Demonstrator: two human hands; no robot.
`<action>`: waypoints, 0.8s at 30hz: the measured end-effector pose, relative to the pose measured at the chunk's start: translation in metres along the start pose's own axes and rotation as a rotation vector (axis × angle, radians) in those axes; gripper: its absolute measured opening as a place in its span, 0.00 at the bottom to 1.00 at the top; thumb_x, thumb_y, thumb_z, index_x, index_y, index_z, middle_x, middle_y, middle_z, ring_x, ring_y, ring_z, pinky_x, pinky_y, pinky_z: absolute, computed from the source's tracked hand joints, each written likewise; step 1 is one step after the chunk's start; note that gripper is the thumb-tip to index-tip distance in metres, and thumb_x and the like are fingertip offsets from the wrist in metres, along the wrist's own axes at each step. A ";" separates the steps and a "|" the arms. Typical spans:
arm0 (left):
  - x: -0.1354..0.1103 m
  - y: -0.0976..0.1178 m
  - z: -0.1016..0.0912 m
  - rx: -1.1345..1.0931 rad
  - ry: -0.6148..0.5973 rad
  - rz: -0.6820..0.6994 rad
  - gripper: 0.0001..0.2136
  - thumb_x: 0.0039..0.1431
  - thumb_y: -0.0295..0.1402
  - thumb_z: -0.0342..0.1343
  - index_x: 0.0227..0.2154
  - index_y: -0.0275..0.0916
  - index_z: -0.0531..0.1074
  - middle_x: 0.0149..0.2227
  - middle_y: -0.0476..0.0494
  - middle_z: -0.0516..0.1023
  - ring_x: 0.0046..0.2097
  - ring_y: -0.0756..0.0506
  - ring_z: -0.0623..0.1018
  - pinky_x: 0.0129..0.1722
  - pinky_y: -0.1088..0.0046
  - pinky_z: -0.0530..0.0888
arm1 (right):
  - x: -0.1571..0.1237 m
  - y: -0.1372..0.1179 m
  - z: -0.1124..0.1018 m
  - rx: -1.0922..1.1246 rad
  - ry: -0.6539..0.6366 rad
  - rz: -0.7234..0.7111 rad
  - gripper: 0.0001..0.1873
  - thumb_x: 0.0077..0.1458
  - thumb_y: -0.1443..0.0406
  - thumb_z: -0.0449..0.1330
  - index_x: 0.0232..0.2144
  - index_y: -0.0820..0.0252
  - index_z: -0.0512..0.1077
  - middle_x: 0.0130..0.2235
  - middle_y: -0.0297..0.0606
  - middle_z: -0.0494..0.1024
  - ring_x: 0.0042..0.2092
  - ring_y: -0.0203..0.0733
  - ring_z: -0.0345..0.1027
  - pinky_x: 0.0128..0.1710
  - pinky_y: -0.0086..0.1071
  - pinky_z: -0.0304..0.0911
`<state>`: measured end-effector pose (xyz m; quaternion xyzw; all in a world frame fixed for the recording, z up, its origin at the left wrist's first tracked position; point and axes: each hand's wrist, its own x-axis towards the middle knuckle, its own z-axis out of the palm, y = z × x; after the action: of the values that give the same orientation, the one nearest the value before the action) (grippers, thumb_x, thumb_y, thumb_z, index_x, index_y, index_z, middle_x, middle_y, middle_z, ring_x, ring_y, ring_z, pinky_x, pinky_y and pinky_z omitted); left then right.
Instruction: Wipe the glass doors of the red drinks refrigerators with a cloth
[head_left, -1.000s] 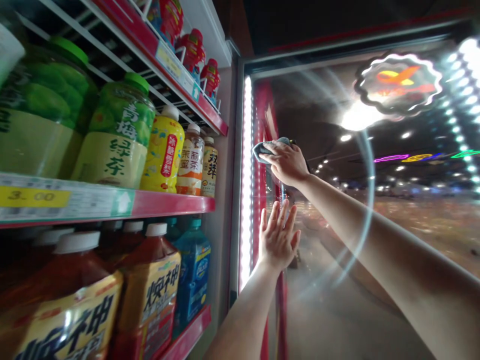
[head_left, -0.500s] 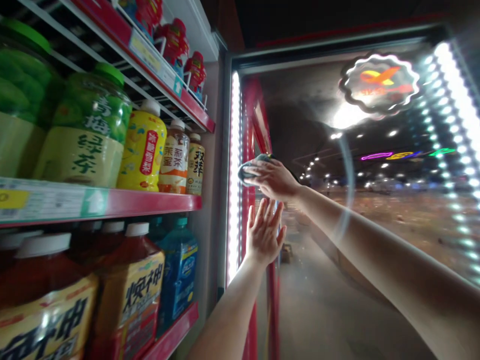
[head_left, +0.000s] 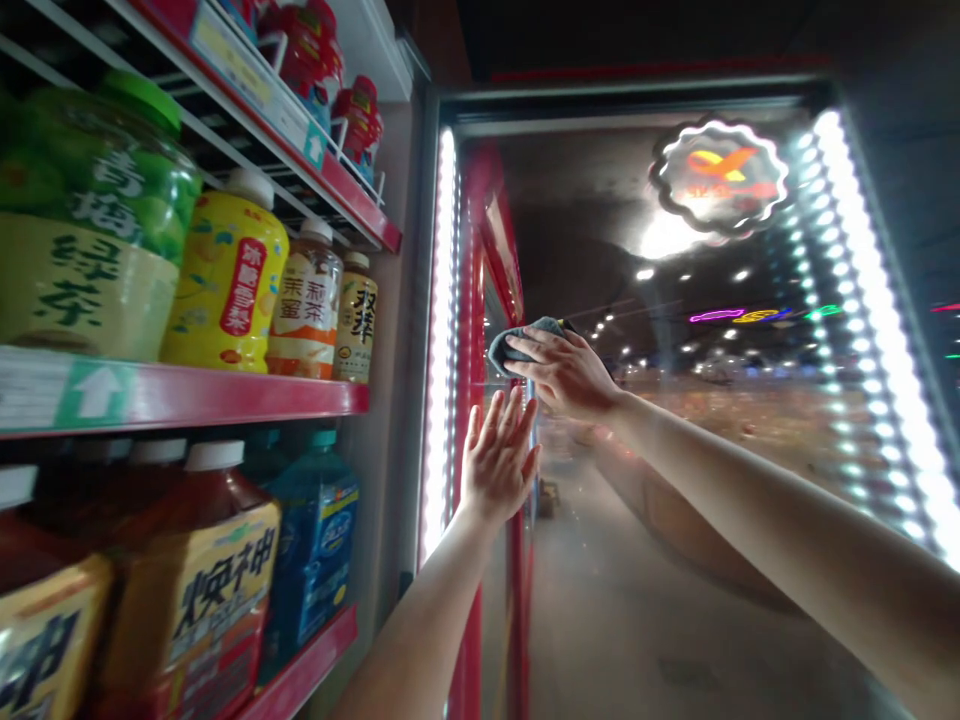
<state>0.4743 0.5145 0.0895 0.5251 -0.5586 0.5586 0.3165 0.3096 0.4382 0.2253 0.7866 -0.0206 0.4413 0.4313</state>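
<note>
Two bare hands are reaching up toward a glass door (head_left: 592, 235). The right hand (head_left: 576, 375) is holding a grey cloth (head_left: 504, 350), its fingers stretching over the cloth and pinning it from the near side. The cloth is sitting just right of a light strip (head_left: 438, 380), partly overlapping in view a red frame (head_left: 471, 330). The left hand (head_left: 497, 468) is standing open just below and to the left of the right hand, its fingers pointing up and spreading slightly; whether its palm is touching the door, I cannot tell.

Another light strip (head_left: 885, 340) is glowing along the door's far side, and a scalloped sign (head_left: 720, 175) with an orange emblem is showing near the top. Small lamps and coloured lines are glowing, blurred, behind it.

On the left, three shelves are running toward the door. The upper shelf (head_left: 367, 215) is carrying red toys (head_left: 361, 120). The middle shelf (head_left: 255, 393) is bearing a green bottle (head_left: 105, 260), a yellow bottle (head_left: 214, 270), an orange-labelled bottle (head_left: 301, 310) and a slim bottle (head_left: 357, 325), all standing upright. The lower shelf (head_left: 319, 660) is holding brown bottles (head_left: 210, 590) with white caps, and a blue bottle (head_left: 319, 550) is standing at its door end.
</note>
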 end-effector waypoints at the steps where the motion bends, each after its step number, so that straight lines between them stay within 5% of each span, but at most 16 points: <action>1: 0.000 0.000 0.001 -0.003 0.011 0.001 0.33 0.71 0.40 0.45 0.74 0.46 0.37 0.75 0.47 0.49 0.75 0.39 0.50 0.74 0.50 0.47 | -0.008 0.005 -0.002 -0.015 -0.002 0.005 0.24 0.62 0.69 0.56 0.57 0.43 0.75 0.66 0.34 0.69 0.68 0.50 0.58 0.63 0.51 0.55; 7: 0.003 -0.003 0.005 -0.007 0.060 0.024 0.32 0.72 0.39 0.44 0.74 0.46 0.41 0.74 0.48 0.49 0.75 0.39 0.51 0.75 0.52 0.45 | -0.024 0.034 -0.009 -0.159 0.244 0.489 0.24 0.64 0.68 0.52 0.59 0.49 0.74 0.68 0.38 0.67 0.68 0.54 0.58 0.61 0.54 0.58; 13: 0.005 -0.008 0.007 -0.035 0.086 0.041 0.33 0.71 0.37 0.45 0.74 0.49 0.38 0.74 0.48 0.49 0.74 0.39 0.51 0.74 0.49 0.48 | -0.043 0.022 -0.015 -0.136 0.014 0.218 0.24 0.68 0.65 0.52 0.63 0.43 0.69 0.70 0.34 0.63 0.70 0.50 0.55 0.63 0.51 0.58; 20: 0.013 0.023 0.003 -0.055 0.166 -0.012 0.36 0.71 0.33 0.46 0.74 0.44 0.32 0.73 0.43 0.52 0.74 0.38 0.51 0.74 0.48 0.46 | -0.063 0.064 -0.026 -0.254 0.229 0.714 0.23 0.70 0.65 0.49 0.63 0.48 0.70 0.70 0.39 0.64 0.69 0.54 0.56 0.62 0.54 0.59; 24: 0.029 0.060 0.002 -0.112 0.100 0.071 0.37 0.71 0.36 0.48 0.74 0.42 0.33 0.74 0.42 0.51 0.74 0.39 0.50 0.74 0.49 0.46 | -0.065 0.049 -0.023 -0.204 0.092 0.458 0.23 0.70 0.63 0.49 0.64 0.44 0.68 0.70 0.33 0.62 0.70 0.50 0.54 0.63 0.51 0.58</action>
<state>0.4110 0.4953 0.0985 0.4577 -0.5908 0.5629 0.3529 0.2342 0.4006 0.2163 0.6929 -0.2230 0.5584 0.3980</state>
